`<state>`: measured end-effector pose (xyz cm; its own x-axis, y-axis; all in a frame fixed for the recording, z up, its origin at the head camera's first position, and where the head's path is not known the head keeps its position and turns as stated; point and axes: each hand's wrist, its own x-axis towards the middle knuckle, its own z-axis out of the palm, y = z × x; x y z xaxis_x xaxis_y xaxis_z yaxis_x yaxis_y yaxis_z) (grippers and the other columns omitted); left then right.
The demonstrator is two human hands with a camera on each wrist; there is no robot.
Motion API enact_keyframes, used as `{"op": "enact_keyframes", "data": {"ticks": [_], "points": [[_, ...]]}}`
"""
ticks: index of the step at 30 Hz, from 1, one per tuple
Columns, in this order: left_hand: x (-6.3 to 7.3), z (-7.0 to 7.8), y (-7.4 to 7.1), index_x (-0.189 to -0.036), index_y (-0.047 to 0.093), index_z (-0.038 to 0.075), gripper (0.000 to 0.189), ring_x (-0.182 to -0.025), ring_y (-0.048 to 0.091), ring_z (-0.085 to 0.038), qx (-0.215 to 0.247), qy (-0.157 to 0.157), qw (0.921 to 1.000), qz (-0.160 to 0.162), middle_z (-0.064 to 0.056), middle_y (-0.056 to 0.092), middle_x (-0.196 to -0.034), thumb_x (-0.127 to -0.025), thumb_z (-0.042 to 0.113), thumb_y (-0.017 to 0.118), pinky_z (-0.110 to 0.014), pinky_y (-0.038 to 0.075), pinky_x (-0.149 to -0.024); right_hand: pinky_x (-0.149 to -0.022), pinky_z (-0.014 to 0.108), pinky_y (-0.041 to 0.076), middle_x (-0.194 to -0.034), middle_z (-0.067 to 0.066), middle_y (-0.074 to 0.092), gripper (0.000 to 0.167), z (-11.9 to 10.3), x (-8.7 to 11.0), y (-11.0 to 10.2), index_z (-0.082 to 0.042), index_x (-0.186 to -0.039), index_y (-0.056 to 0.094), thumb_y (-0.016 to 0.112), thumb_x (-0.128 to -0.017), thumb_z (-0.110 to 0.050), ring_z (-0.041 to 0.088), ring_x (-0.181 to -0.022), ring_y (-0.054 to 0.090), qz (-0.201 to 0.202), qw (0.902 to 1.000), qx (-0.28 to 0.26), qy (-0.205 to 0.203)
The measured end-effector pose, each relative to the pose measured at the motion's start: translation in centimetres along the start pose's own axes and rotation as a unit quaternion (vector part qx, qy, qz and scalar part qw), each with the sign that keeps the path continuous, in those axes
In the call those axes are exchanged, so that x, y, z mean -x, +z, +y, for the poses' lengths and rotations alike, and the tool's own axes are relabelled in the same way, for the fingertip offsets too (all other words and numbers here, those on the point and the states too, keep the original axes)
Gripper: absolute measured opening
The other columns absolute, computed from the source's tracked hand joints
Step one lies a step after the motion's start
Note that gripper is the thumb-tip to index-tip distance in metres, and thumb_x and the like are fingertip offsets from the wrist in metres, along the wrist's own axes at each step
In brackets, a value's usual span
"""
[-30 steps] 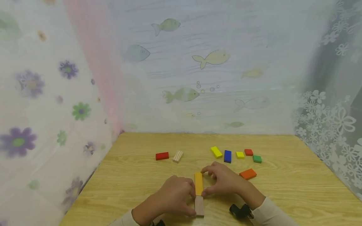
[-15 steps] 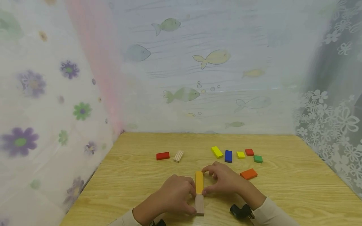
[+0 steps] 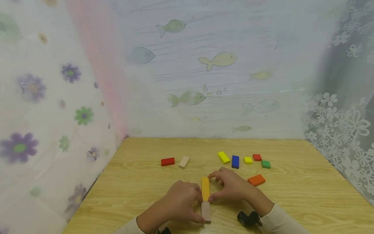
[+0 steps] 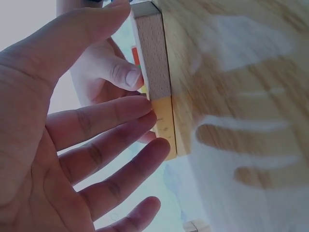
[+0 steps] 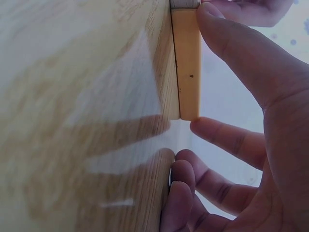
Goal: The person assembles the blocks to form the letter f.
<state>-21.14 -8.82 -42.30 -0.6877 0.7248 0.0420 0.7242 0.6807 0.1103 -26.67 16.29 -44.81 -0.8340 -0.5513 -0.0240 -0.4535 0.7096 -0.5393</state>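
A plain wooden block [image 3: 205,212] and a yellow-orange block [image 3: 205,189] lie end to end in one line on the table. My left hand [image 3: 181,200] holds the plain block, thumb at its near end and index fingertip at its left side by the joint. Its other fingers [image 4: 157,150] are spread along the yellow-orange block's side. With my right hand [image 3: 231,186] I span the yellow-orange block lengthwise. The right thumb touches beside the joint, and the index fingertip meets the far end in the right wrist view.
Behind the hands lie a red block [image 3: 168,161], a ribbed wooden piece [image 3: 184,162], a yellow block [image 3: 223,157], a blue block [image 3: 235,162] and several small coloured squares. An orange block [image 3: 256,180] sits by my right wrist. Patterned curtains stand around the wooden table [image 3: 131,182].
Both blocks have shifted very slightly away from me. My left thumb tip has come a little to the right across the plain block's near end; the right hand has hardly moved.
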Motion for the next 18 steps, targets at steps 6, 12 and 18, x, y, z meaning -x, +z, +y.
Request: {"op": "enact_keyframes", "data": {"ticks": [6, 12, 18], "points": [[0.05, 0.07, 0.15, -0.091, 0.08, 0.035, 0.042, -0.085, 0.056, 0.006, 0.001, -0.004, 1.0, 0.002, 0.024, 0.064, -0.103, -0.069, 0.071, 0.085, -0.023, 0.041, -0.067, -0.079, 0.033, 0.05, -0.113, -0.002, 0.06, 0.076, 0.01, 0.01, 0.01, -0.028, -0.136, 0.064, 0.085, -0.074, -0.066, 0.013, -0.097, 0.055, 0.0, 1.0, -0.001, 0.0], [0.08, 0.16, 0.01, -0.089, 0.08, 0.036, 0.038, -0.089, 0.058, 0.004, 0.006, -0.009, 0.9999, 0.002, 0.024, 0.065, -0.105, -0.069, 0.068, 0.086, -0.023, 0.042, -0.069, -0.077, 0.031, 0.049, -0.111, -0.004, 0.061, 0.078, -0.07, -0.01, -0.23, -0.027, -0.138, 0.063, 0.083, -0.074, -0.067, 0.013, -0.092, 0.055, 0.002, 1.0, 0.003, 0.003], [0.02, 0.18, -0.07, -0.09, 0.08, 0.037, 0.038, -0.096, 0.059, 0.001, 0.008, -0.011, 0.9998, -0.014, 0.022, 0.065, -0.111, -0.07, 0.068, 0.086, -0.025, 0.044, -0.071, -0.075, 0.029, 0.05, -0.11, -0.004, 0.065, 0.074, -0.14, -0.3, -0.74, -0.021, -0.138, 0.063, 0.083, -0.08, -0.06, 0.012, -0.087, 0.057, 0.005, 0.9999, 0.002, -0.016]]}}
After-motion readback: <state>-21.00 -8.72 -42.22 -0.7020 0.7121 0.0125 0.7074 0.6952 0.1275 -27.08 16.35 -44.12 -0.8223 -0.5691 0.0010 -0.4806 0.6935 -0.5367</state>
